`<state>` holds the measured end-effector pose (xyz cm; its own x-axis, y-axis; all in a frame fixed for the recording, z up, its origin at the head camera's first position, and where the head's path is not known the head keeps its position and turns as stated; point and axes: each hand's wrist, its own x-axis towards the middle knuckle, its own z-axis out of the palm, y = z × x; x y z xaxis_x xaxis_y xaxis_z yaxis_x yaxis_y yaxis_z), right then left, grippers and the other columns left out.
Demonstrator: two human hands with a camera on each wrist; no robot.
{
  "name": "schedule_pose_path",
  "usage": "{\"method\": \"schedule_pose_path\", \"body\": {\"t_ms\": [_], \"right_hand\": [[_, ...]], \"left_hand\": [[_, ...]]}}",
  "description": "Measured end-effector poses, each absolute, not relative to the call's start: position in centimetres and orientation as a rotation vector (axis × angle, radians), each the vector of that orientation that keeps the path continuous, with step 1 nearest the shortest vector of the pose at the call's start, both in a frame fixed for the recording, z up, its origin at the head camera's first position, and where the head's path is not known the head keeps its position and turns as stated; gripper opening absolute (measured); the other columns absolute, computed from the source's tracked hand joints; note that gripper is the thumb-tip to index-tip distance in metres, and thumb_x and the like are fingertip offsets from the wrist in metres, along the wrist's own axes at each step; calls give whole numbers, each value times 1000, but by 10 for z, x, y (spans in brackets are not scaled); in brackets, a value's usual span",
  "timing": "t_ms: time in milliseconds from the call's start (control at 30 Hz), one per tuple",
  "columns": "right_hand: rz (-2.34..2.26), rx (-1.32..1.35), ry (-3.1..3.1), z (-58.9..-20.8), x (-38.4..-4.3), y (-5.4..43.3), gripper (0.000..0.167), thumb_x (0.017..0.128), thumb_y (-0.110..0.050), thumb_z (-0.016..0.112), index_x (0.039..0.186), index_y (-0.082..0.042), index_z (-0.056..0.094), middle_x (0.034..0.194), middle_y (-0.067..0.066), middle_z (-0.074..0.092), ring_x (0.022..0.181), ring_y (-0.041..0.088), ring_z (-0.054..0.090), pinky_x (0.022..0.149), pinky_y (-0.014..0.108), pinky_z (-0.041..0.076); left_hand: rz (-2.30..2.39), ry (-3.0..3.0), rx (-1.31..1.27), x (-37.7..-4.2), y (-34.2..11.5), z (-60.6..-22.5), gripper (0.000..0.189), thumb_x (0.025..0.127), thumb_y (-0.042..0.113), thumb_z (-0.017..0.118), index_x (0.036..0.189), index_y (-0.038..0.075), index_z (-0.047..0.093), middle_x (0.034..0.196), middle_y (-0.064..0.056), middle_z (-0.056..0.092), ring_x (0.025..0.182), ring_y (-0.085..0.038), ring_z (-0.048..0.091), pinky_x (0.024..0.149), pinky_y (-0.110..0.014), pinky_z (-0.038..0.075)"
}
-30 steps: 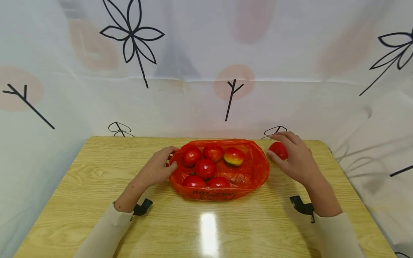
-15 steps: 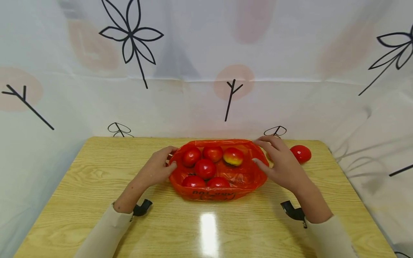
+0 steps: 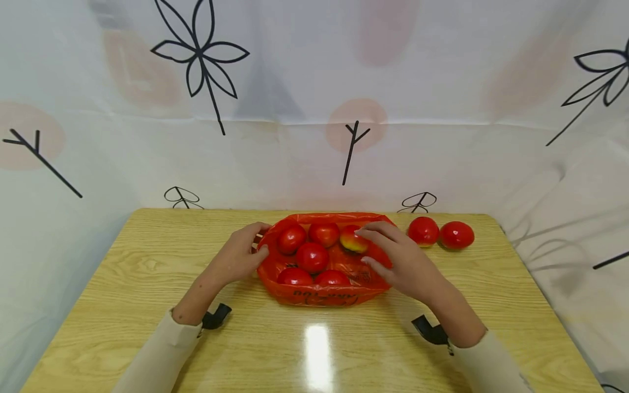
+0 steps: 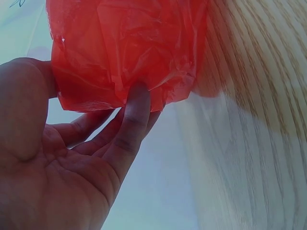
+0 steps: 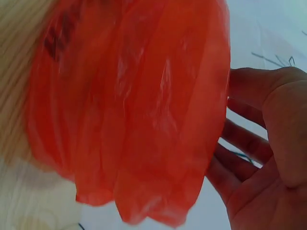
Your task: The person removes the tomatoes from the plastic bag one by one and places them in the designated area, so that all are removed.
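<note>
In the head view, a red plastic bag (image 3: 321,297) with dark print lies open-mouthed in the middle of the table. Several smooth red fruits (image 3: 312,257) are inside it, with one red-and-yellow fruit (image 3: 351,240) towards the right. My left hand (image 3: 241,254) holds the bag's left end; in the left wrist view its fingers (image 4: 136,108) bend against the plastic. Over the bag's right end reaches my right hand (image 3: 410,265), fingers apart and gently bent, tips by the red-and-yellow fruit. Nothing shows in its grasp. That end of the bag is partly hidden.
Two more fruits, a red one with a yellowish underside (image 3: 423,231) and a red one (image 3: 457,235), sit at the back right of the wooden table (image 3: 236,338). A patterned white cloth (image 3: 285,158) hangs behind the table.
My right hand has moved left, from beside the fruits on the table to above the bag's right end. Those two fruits are now in plain sight. My left hand has stayed put.
</note>
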<state>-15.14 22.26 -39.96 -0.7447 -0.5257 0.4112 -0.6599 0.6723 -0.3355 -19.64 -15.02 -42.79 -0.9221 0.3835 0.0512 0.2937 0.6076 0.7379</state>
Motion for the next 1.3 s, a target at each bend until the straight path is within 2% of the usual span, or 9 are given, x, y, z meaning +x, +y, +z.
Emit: {"method": "schedule_pose_path", "body": {"t_ms": [167,500,933,1133,1300], "right_hand": [[727,993,-2640,-403,-149,213,54,86,-7,87,136,-10,66,137,5,64,126,28,63,100,45,59],[715,1139,-2776,-408,-145,200,54,91,-19,85,141,-18,65,133,-1,66,119,19,67,97,37,61],[706,1338,-2797,-417,-143,192,57,90,-28,86,142,-19,66,142,-2,60,130,19,59,103,38,58],[584,1472,-2741,-421,-143,190,59,90,-26,87,145,-22,66,147,2,59,136,23,55,108,43,54],[528,1549,-2715,-426,-144,189,59,89,-21,87,144,-26,67,144,4,61,134,23,58,108,43,55]], "left_hand": [[1212,2710,562,-195,-149,-427,42,101,6,60,143,2,57,134,-13,67,111,-29,67,91,-45,62],[1204,2717,571,-195,-149,-427,42,102,7,60,143,1,56,136,-15,65,115,-31,66,93,-46,62],[1209,2704,570,-195,-150,-426,42,102,7,59,143,1,57,135,-15,66,112,-31,67,89,-44,63],[1205,2703,580,-195,-150,-426,41,102,8,60,142,1,57,135,-15,66,112,-31,67,90,-44,63],[1199,2705,575,-195,-150,-426,41,102,8,60,142,2,57,135,-14,66,112,-31,67,90,-44,63]]}}
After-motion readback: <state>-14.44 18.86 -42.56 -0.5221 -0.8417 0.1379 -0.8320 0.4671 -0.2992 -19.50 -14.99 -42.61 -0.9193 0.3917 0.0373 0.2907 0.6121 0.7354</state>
